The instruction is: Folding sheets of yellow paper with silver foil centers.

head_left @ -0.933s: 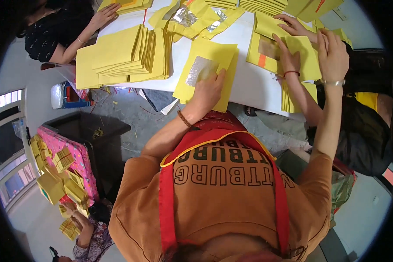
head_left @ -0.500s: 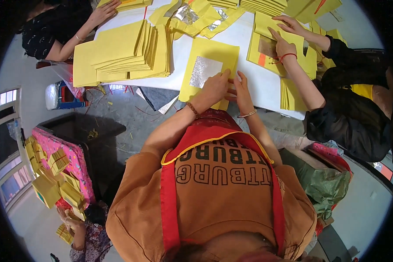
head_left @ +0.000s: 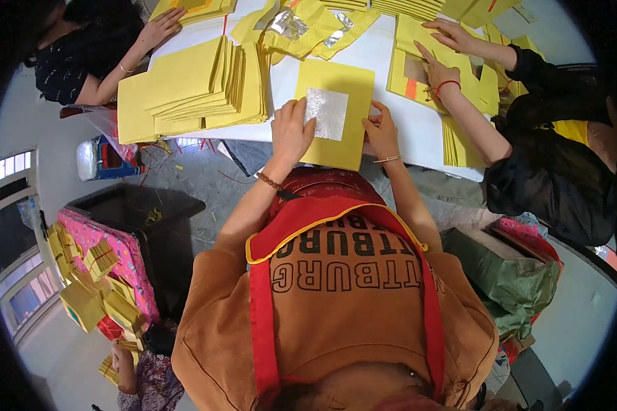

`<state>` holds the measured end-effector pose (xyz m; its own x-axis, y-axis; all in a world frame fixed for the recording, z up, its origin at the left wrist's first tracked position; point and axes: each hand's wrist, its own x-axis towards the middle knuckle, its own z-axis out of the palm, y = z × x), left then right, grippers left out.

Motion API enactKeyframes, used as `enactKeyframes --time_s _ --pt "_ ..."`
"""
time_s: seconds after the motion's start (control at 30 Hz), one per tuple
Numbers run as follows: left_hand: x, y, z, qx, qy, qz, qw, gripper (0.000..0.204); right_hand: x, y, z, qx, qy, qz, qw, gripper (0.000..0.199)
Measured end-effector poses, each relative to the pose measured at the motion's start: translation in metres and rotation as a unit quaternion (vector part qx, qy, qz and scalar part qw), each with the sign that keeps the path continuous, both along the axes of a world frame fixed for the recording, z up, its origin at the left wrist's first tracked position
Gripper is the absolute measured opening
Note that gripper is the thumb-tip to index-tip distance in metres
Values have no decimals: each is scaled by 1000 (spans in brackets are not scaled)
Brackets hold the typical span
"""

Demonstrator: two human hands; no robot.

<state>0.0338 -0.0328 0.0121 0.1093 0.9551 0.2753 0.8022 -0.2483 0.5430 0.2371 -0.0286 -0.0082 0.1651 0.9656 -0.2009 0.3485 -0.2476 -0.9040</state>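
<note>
A yellow paper sheet, or a thin stack of sheets, lies before me at the table's near edge, with a silver foil square on its upper face. At its left side my left hand is closed on the edge, thumb over the face beside the foil. My right hand pinches the right edge between thumb and fingers. How many layers lie under the top sheet cannot be made out.
Piled yellow paper fans out at the left of the white table. Foil-marked yellow sheets lie farther back. On the right, a co-worker's hands rest on another yellow stack; another person's hand is at far left.
My left hand has moved left from the sheet's lower right to its left edge. My right hand now grips the right edge. The sheet sits straighter, with its foil square fully in view.
</note>
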Motion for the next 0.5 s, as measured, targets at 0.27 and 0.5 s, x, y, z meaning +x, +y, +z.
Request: enactKeyframes --time_s 0.27,0.5 --pt "0 3 -3 -24 23 7 999 50 6 2 -10 -22 -18 2 1000 40" --pt "-1 -2 -3 -5 35 14 999 43 -7 -4 22 50 -209 44 976 41"
